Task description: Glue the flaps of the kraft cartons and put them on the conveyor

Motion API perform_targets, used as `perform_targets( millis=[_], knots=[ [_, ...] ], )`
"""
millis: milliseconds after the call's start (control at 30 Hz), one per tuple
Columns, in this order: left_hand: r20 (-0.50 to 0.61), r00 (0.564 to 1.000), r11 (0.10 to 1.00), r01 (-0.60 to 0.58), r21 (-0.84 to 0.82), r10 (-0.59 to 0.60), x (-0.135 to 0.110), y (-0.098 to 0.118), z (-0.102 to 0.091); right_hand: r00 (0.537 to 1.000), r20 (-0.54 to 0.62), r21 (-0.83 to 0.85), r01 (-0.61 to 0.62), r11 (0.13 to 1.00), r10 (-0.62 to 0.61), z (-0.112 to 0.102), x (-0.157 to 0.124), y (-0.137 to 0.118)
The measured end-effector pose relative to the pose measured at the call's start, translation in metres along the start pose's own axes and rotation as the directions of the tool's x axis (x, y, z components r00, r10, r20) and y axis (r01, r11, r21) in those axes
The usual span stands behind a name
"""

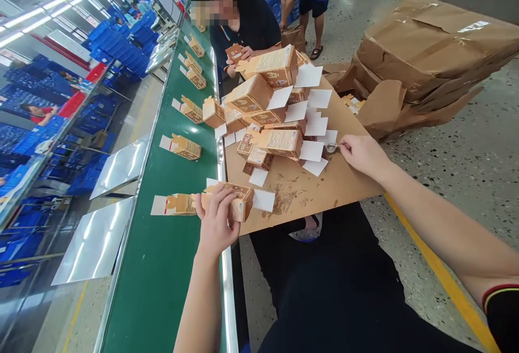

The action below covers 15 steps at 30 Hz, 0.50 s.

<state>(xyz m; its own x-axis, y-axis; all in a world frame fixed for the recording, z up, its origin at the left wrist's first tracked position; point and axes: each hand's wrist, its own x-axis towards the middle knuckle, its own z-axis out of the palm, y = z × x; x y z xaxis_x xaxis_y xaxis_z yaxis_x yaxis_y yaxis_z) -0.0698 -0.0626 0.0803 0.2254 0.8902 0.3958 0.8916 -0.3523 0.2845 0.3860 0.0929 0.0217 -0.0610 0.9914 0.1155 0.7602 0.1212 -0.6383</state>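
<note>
My left hand is curled over a brown printed carton at the near edge of the conveyor, its white flap sticking out to the right. Touching the left side of that hand is another carton lying on the green belt. My right hand is by the right edge of the brown board, thumb and finger pinched on a small clear piece that looks like plastic. Between my hands a heap of cartons with white flaps and cut-out tops lies on the board.
A green conveyor belt runs along the left with several spaced cartons on it. Across the board a co-worker holds a flat brown piece. Large paper-wrapped bundles stand on the floor at right. Another person stands behind.
</note>
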Motion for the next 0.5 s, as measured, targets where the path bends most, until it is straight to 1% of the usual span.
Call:
perform_targets(
  millis=[33,100,133,167,200,233,267,300,333,367,400,433,467,500],
  knots=[
    [0.08,0.997,1.0,-0.004,0.024,0.002,-0.007,-0.001,-0.001,1.0,0.014,-0.008,0.006,1.0,-0.006,0.001,0.002,-0.001],
    [0.216,0.976,0.999,-0.004,0.035,-0.004,-0.013,-0.003,0.003,0.999,0.033,-0.021,0.013,1.0,-0.012,0.002,0.003,-0.001],
    [0.258,0.966,1.0,0.011,0.022,-0.016,-0.015,-0.003,0.006,0.999,0.04,-0.028,0.015,0.999,-0.014,0.001,0.003,-0.001],
    [0.276,0.961,0.999,0.036,0.0,-0.035,-0.016,-0.003,0.011,0.999,0.041,-0.033,0.018,0.999,-0.017,0.0,0.001,0.0],
    [0.263,0.963,0.997,0.072,-0.027,-0.062,-0.019,-0.003,0.016,0.999,0.032,-0.032,0.019,0.999,-0.018,-0.002,-0.002,0.001],
    [0.213,0.971,0.991,0.12,-0.055,-0.106,-0.024,-0.004,0.022,1.0,0.01,-0.024,0.016,1.0,-0.016,-0.004,-0.005,0.003],
    [0.124,0.976,0.978,0.188,-0.087,-0.177,-0.03,-0.004,0.028,1.0,-0.025,-0.01,0.006,1.0,-0.006,-0.006,-0.011,0.005],
    [0.005,0.96,0.951,0.28,-0.131,-0.281,-0.038,-0.005,0.035,0.998,-0.067,0.012,-0.011,1.0,0.012,-0.008,-0.017,0.007],
    [-0.118,0.901,0.899,0.389,-0.199,-0.417,-0.046,-0.005,0.042,0.994,-0.109,0.043,-0.029,0.999,0.034,-0.009,-0.025,0.01],
    [-0.203,0.799,0.813,0.501,-0.296,-0.566,-0.052,-0.005,0.05,0.988,-0.144,0.082,-0.046,0.996,0.058,-0.01,-0.033,0.012],
    [-0.216,0.678,0.696,0.593,-0.404,-0.703,-0.057,-0.004,0.059,0.982,-0.171,0.126,-0.058,0.99,0.079,-0.01,-0.041,0.013],
    [-0.165,0.574,0.571,0.656,-0.494,-0.802,-0.06,-0.004,0.067,0.978,-0.188,0.179,-0.061,0.982,0.095,-0.009,-0.05,0.014],
    [-0.091,0.515,0.475,0.689,-0.548,-0.852,-0.06,-0.002,0.075,0.974,-0.204,0.233,-0.053,0.971,0.103,-0.009,-0.058,0.013],
    [-0.04,0.509,0.438,0.695,-0.571,-0.86,-0.059,0.0,0.083,0.969,-0.222,0.285,-0.039,0.958,0.105,-0.008,-0.065,0.012]
  ],
)
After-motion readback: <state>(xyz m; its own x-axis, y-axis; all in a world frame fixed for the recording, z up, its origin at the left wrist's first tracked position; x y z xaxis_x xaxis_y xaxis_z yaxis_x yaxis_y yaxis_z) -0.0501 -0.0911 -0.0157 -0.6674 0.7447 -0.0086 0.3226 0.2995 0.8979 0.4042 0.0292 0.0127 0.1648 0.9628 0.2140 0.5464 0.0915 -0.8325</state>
